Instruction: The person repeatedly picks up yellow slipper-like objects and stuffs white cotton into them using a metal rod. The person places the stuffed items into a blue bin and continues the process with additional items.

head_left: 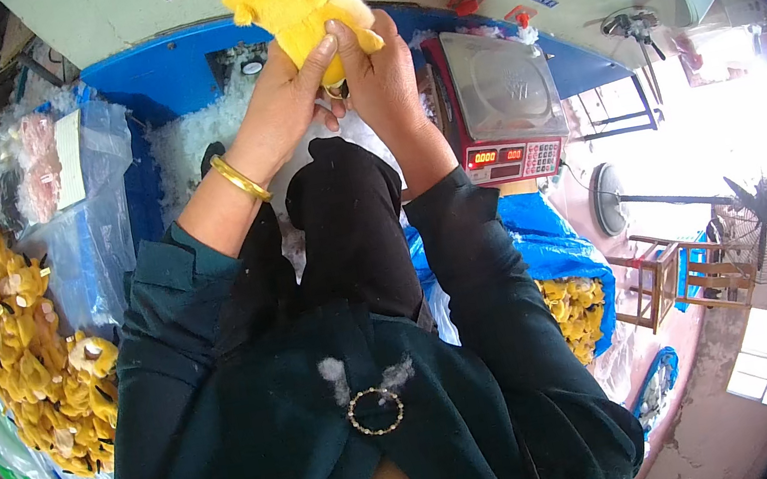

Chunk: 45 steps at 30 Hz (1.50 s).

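A yellow plush toy (295, 1) is held up between my two hands at the top of the head view. It looks like an animal skin with a pale patch at one side; how full it is I cannot tell. My left hand (287, 98) grips its lower end from the left, thumb pressed on the fabric. My right hand (381, 72) closes on the same end from the right, its thumb beside the left one. A small dark bit shows under the thumbs, too small to name. Some of the fingers are hidden behind the toy.
White fluff stuffing (183, 161) lies in a blue bin (156, 64) before me. A red digital scale (499, 83) stands to the right. Yellow plush pieces (32, 349) are heaped at left, more (574, 314) in a blue bag at right. Tools lie on the table (133, 12) beyond.
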Available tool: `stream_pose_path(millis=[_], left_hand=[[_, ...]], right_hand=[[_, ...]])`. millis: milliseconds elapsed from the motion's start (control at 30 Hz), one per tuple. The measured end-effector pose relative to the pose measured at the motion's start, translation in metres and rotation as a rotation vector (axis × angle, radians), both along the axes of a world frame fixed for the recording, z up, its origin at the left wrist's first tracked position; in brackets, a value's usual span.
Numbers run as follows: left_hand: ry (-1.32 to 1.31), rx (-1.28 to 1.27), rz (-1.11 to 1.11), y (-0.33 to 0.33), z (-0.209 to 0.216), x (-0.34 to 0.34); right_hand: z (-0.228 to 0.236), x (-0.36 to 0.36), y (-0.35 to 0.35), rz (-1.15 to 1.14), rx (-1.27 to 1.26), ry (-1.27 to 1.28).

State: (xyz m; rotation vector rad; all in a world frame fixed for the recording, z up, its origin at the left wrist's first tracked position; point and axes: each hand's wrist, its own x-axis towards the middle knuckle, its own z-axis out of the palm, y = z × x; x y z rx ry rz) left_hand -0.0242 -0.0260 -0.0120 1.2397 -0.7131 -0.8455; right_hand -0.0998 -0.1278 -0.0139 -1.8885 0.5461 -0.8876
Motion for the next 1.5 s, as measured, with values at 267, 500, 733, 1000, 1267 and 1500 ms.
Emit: stream_pose_path(millis=[267,500,733,1000,1267,1500], left_hand=[[-0.004,0.055,-0.31,0.042,-0.01,-0.011],[-0.823,0.086,0.11,0.099,-0.007,-0.002],[-1.062,-0.03,0.393,0.101,-0.015,-0.015],[-0.537,-0.15,0.173,0.103,-0.024,-0.009],[0.235,-0.065,0.2,0.081,0.011,-0.018],[0.446,-0.082,-0.005,0.056,0.024,0.0]], right_hand=[[-0.003,-0.061,0.017,0.095,0.087,0.041],[-0.013,-0.095,0.052,0.289,0.161,0.187],[-0.008,-0.093,0.076,0.336,0.203,0.17],[0.001,-0.102,0.056,0.241,-0.09,0.277],[0.02,-0.072,0.004,0.249,-0.445,0.203],[0.007,-0.035,-0.031,0.229,-0.275,0.182]])
